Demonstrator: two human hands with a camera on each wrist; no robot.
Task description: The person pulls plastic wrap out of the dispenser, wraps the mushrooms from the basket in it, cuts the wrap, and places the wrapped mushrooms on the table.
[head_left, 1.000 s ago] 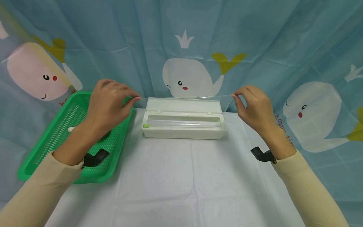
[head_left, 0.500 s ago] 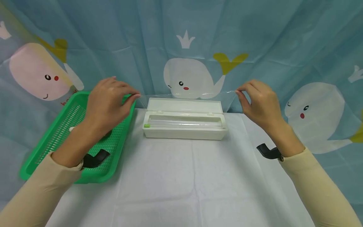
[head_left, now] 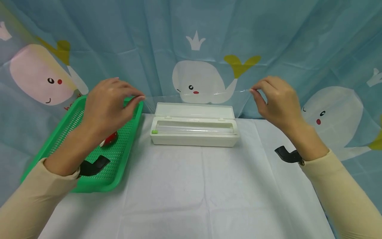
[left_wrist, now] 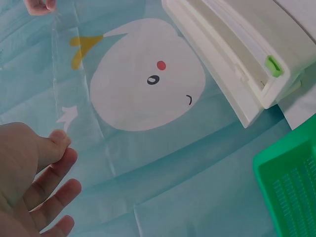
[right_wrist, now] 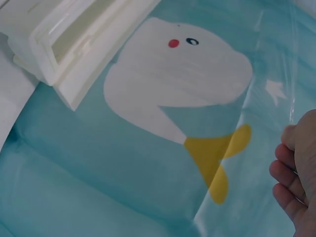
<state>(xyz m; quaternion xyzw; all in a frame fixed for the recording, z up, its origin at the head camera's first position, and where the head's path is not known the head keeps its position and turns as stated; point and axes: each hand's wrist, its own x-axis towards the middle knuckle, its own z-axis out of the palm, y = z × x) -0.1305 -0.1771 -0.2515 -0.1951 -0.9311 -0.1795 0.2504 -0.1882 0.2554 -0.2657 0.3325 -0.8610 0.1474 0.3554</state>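
A thin clear sheet of plastic wrap [head_left: 215, 95] stretches in the air between my two hands, above and behind a white wrap dispenser [head_left: 194, 140]. My left hand [head_left: 108, 104] pinches its left corner between thumb and forefinger; in the left wrist view, the other fingers of the left hand [left_wrist: 37, 177] are spread. The right corner is pinched by my right hand [head_left: 277, 101]. In the right wrist view, the edge of the wrap runs up from the right hand [right_wrist: 298, 170]. The dispenser's lid [head_left: 194, 110] is tipped back, and a roll [head_left: 195, 129] shows inside.
A green perforated basket [head_left: 120, 174] stands at the left, partly under my left forearm. In it lies a red and white item [head_left: 110, 138], half hidden. White cloth [head_left: 167, 186] covers the table, and a blue whale-print curtain [head_left: 119, 36] hangs behind. The dispenser carries a green slider [head_left: 154, 131].
Both hands have risen and drawn slightly farther apart, lifting the edge of the plastic wrap higher above the dispenser. The red item in the basket has come into sight.
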